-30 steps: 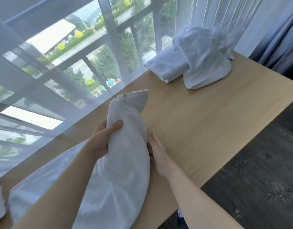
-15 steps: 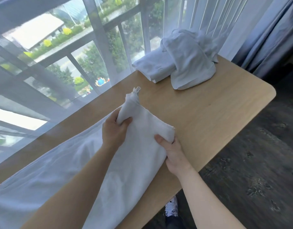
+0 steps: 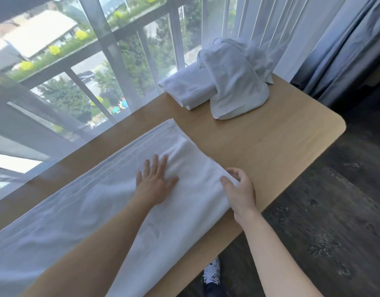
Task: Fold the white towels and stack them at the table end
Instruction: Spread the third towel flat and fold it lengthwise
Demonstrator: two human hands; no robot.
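- Firstly, at the left of the frame, a window (image 3: 82, 67) with pale bars sits behind a sheer white curtain (image 3: 238, 20), and greenery and a roof show through it.
- Running from the lower left toward the frame centre, a long white towel (image 3: 82, 211) lies flat on the wooden worktop (image 3: 270, 142); its far end is doubled over, with layered hems showing along the edge nearest the window.
- Just left of centre, the left hand (image 3: 156, 182) lies palm down on the doubled part of the towel, fingers straight and spread, pressing the cloth and grasping nothing.
- Right of centre, the right hand (image 3: 241, 188) sits at the towel's near corner by the worktop's front edge; thumb and curled fingers pinch that corner.
- In the upper centre-right, at the far end of the worktop, a folded white towel (image 3: 184, 91) lies flat, and a looser, bundled white towel (image 3: 236, 86) leans on it and over its right side, touching it.
- These two are well apart from the long towel, with bare wood between.
- At the bottom centre, below the worktop's edge, a shoe (image 3: 211, 273) stands on the dark floor (image 3: 326, 211).
- At the far right, a blue-grey drape (image 3: 347, 39) hangs beside the sheer curtain.
- No container appears in the frame; the towels lie straight on the worktop.
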